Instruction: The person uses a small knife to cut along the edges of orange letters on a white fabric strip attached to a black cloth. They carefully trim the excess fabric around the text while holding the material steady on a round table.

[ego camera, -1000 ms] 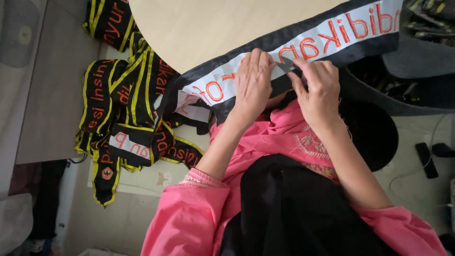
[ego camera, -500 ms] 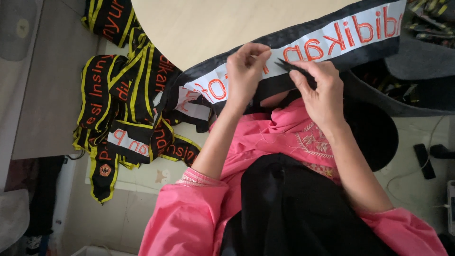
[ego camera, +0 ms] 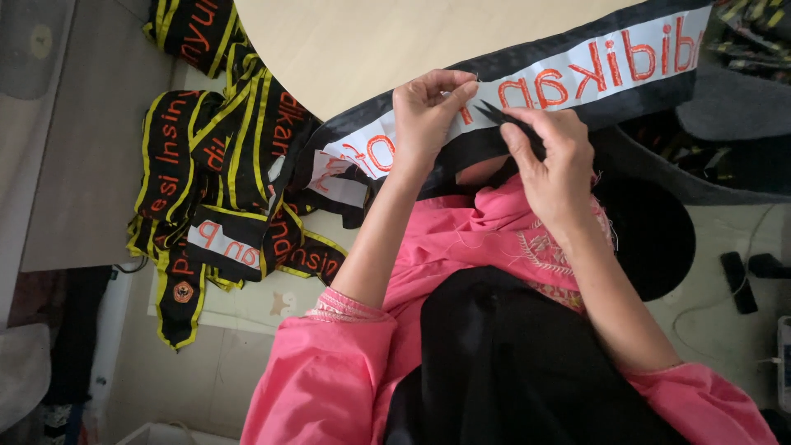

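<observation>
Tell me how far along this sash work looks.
Done, it seems: a pile of black and yellow sashes lies off the table edge. In hand: left hand pinches the white backing of a black sash, right hand works small dark scissors. Left: that sash's remaining length, uncertain.

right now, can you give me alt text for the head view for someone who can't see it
Both hands, left hand and right hand, pinch a black sash with a white lettered strip at the edge of a pale round table. A pile of black-and-yellow sashes lies to the left.
</observation>
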